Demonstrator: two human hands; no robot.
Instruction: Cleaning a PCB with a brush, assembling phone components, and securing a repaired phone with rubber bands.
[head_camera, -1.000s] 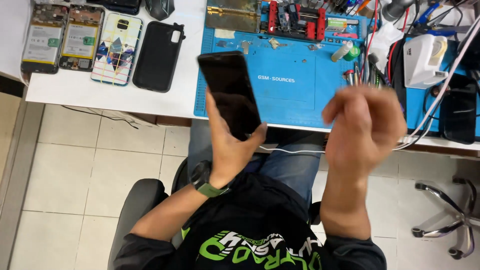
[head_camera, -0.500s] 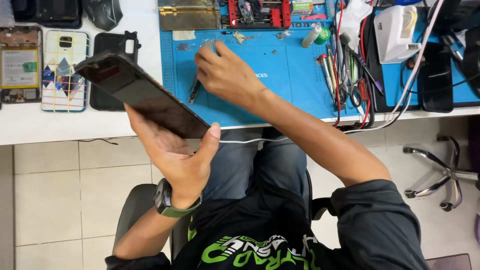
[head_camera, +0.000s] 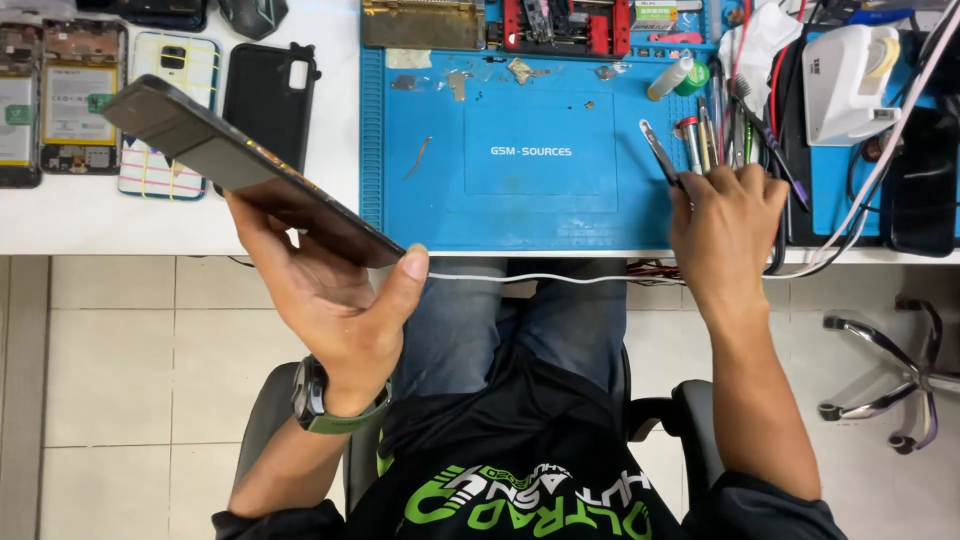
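My left hand (head_camera: 335, 300) grips a black phone (head_camera: 240, 170) by its lower end and holds it tilted, screen side up, over the front left edge of the white table (head_camera: 80, 225). A watch with a green strap (head_camera: 320, 405) is on that wrist. My right hand (head_camera: 725, 220) rests at the right edge of the blue work mat (head_camera: 540, 200), fingers closed on a thin metal tool (head_camera: 657, 148) whose tip points up and left. The hand sits just below a row of upright hand tools (head_camera: 715, 135).
Opened phones (head_camera: 70, 100) and a black phone case (head_camera: 265, 100) lie at the table's left. A white cable (head_camera: 540, 278) runs along the front edge. A white device (head_camera: 845, 70), cables and a red fixture (head_camera: 565, 25) crowd the back right. A chair base (head_camera: 890, 380) stands on the floor.
My right hand has moved from the middle of the blue mat to its right edge and taken hold of a thin metal tool. The left hand still holds the tilted phone.
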